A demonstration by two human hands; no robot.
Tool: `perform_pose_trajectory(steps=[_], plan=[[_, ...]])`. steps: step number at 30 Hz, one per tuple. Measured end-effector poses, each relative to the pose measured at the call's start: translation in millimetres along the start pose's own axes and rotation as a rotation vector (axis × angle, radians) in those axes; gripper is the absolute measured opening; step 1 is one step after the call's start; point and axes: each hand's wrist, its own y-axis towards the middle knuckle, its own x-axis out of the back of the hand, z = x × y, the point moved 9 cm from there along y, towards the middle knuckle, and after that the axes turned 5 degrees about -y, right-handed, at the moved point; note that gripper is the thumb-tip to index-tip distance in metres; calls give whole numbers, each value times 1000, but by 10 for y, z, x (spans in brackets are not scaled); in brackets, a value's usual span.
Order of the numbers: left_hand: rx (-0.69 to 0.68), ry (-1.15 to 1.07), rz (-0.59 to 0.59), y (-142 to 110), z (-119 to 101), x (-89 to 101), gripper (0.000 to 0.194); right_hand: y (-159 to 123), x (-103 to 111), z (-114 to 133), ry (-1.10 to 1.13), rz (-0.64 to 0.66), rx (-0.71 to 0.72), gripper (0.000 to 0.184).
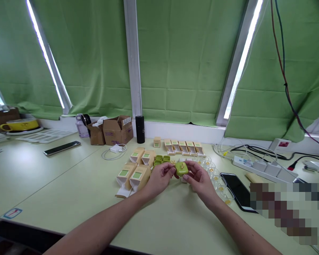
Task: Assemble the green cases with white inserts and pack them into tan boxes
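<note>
Both hands meet over the table around a small green rounded-square case [181, 168] with a gold-coloured fitting on its top. My left hand [159, 176] pinches at its left edge, fingertips close together. My right hand [200, 178] grips the other side between thumb and fingers. Just behind the left hand sit several similar green cases [162, 159] in a cluster. Beside the right hand stand clear plastic cases [214, 173] with yellow spots in them. Open beige cartons [139, 174] with green squares lie left of my left hand. Part of a white thing under the right fingers is hidden.
More open cartons [184, 147] and one closed small box [157, 142] stand at the back. Behind are a black cylinder [140, 129] and brown cardboard boxes [118, 130]. At right lie a phone [239, 191], a power strip [264, 168] and cables.
</note>
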Motion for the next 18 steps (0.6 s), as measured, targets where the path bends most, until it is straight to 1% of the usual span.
perform_pose_trajectory(steps=[3, 5, 8, 11, 14, 18], plan=[[-20, 59, 1, -4, -6, -6, 24, 14, 16, -25, 79, 9, -48, 46], [-46, 109, -36, -5, 3, 28, 20, 11, 23, -39, 96, 8, -80, 50], [-115, 184, -89, -18, -9, 84, 27, 0, 31, -61, 109, -4, -115, 53], [-199, 225, -86, -45, -61, 92, 42, -1, 11, -77, 103, 11, -136, 53], [-283, 244, -37, -78, -155, 55, 53, 10, 9, -81, 76, 10, -138, 53], [-346, 307, 54, -108, -260, -35, 51, 21, 24, -124, 63, -15, -159, 53]])
